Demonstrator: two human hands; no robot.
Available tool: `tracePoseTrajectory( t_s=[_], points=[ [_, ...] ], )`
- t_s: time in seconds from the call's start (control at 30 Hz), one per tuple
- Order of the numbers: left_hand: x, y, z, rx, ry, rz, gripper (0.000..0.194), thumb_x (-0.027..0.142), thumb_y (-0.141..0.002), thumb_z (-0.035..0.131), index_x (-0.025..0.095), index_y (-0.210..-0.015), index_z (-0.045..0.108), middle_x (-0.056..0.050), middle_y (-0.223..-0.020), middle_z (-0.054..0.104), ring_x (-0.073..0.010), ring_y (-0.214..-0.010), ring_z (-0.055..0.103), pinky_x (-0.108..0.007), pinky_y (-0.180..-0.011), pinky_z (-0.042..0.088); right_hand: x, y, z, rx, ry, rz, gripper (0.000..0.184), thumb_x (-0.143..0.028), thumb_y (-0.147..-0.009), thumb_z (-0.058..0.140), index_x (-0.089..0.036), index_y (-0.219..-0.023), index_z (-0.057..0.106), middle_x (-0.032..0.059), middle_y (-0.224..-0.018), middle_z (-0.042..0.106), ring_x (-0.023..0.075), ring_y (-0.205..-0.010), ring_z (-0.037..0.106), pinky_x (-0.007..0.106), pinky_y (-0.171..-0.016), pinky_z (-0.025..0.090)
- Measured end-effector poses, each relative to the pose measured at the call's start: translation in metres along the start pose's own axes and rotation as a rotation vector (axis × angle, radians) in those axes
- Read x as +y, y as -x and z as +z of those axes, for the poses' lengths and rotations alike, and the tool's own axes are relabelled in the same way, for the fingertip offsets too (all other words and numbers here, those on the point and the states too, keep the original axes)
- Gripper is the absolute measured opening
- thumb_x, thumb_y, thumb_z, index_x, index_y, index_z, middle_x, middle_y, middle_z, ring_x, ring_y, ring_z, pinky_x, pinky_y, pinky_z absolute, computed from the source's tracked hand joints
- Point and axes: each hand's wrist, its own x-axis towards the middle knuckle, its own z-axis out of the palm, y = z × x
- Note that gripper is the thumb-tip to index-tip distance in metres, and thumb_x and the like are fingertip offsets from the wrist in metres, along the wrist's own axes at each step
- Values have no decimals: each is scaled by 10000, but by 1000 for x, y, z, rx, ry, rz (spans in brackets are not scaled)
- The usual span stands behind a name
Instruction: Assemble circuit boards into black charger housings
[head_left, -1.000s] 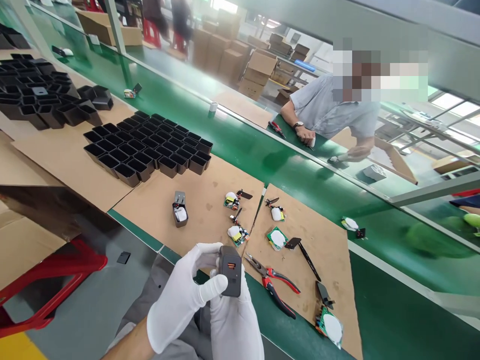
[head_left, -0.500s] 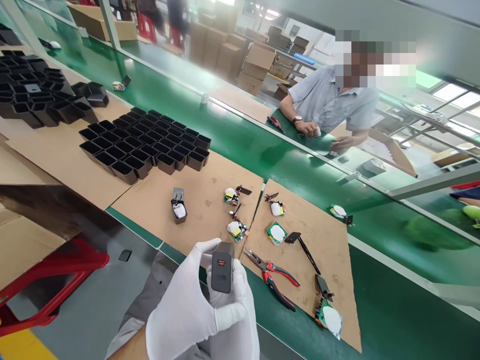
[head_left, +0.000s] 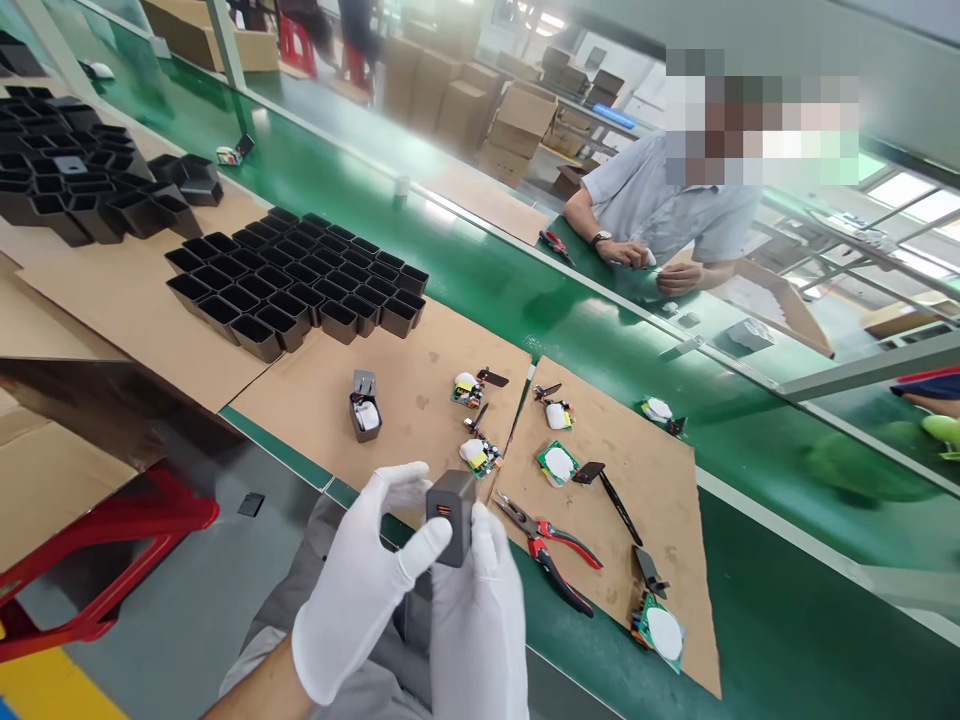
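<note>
A black plug charger housing with orange-lined ports on its end face is held up near the table edge. My right hand, in a white glove, grips it from below and the right. My left hand, also gloved, is at its left side. The left thumb touches the port face while the left fingers are stretched apart, their tips beside the housing. Behind my hands stands another housing with a pronged lid tilted up and white filling inside. Red-and-black pliers lie to the right.
Rows of open black housings stand on cardboard at the left. Several circuit boards with white pads, one a green board, lie nearby, with black tweezers among them. Across the green conveyor sits a co-worker. A red stool stands lower left.
The left thumb has come up onto the port face, and the left fingers have drawn away leftward. The housing has turned slightly and risen a little in my right hand.
</note>
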Motion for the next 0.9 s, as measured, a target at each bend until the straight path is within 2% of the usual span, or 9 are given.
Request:
tracePoseTrajectory(
  t_s=[0.13, 0.2, 0.33, 0.43, 0.53, 0.63, 0.7, 0.77, 0.9],
  points=[
    [-13, -11, -15, 111, -23, -5, 458, 582, -988, 611, 263, -1316, 605, -93, -1331, 718, -276, -1241, 688, -477, -1099, 532, 22, -11, 0, 231, 111, -47, 384, -165, -969, 717, -271, -1338, 712, 71, -1222, 780, 225, -1018, 777, 341, -911, 647],
    [-21, -14, -21, 132, -83, 29, 393, 555, -1036, 554, 280, -1314, 595, -67, -1322, 720, -242, -1222, 696, -437, -1075, 552, 35, -11, 6, 215, 128, -96, 358, -171, -942, 756, -303, -1275, 754, 49, -1216, 785, 217, -1031, 780, 333, -967, 642],
    [-38, -16, -24, 163, -330, 254, 245, 361, -1095, 452, 286, -1302, 561, -43, -1277, 726, -205, -1182, 707, -408, -1032, 583, 53, -2, 23, 92, 103, -115, 295, -218, -1003, 665, -305, -1266, 766, 46, -1172, 800, 232, -1049, 787, 337, -957, 667],
    [-52, -16, -16, 119, -445, 393, 314, 207, -987, 536, 268, -1288, 601, -70, -1265, 721, -271, -1217, 682, -498, -1084, 539, 56, 3, 29, 53, 82, -101, 304, -217, -1014, 634, -302, -1280, 756, 59, -1189, 797, 249, -1073, 786, 366, -975, 670],
    [-62, -20, 2, 60, -546, 508, 544, 140, -821, 662, 234, -1354, 606, -117, -1285, 716, -352, -1204, 674, -565, -1065, 525, 53, 3, 28, 59, 64, -77, 287, -231, -1017, 631, -287, -1277, 739, 78, -1216, 780, 247, -1090, 779, 380, -986, 664],
    [-65, -29, 18, 59, -600, 552, 506, 148, -826, 681, 187, -1324, 597, -159, -1242, 717, -369, -1138, 693, -578, -999, 546, 45, -2, 21, 66, 36, -28, 358, -286, -959, 736, -256, -1312, 682, 114, -1254, 739, 261, -1129, 759, 415, -978, 661],
    [-63, -36, 24, 61, -613, 552, 416, 177, -824, 705, 165, -1229, 613, -163, -1126, 725, -372, -1030, 710, -576, -911, 568, 41, -11, 12, 18, -15, 23, 470, -291, -953, 743, -228, -1398, 602, 135, -1264, 707, 242, -1065, 772, 395, -916, 676],
    [-58, -40, 24, 30, -611, 552, 382, 192, -797, 735, 169, -1162, 627, -142, -1041, 720, -365, -952, 710, -565, -851, 574, 40, -25, 0, -97, -84, 42, 460, -261, -957, 723, -237, -1402, 608, 113, -1242, 704, 207, -995, 777, 352, -876, 673],
    [-43, -37, 20, -108, -547, 541, 460, 160, -696, 822, 225, -1109, 631, -46, -992, 710, -282, -921, 728, -438, -824, 597, 44, -61, -23, -363, -201, 24, 139, -215, -925, 737, -280, -1035, 791, 15, -1000, 760, 176, -915, 755, 293, -848, 623]
  ],
)
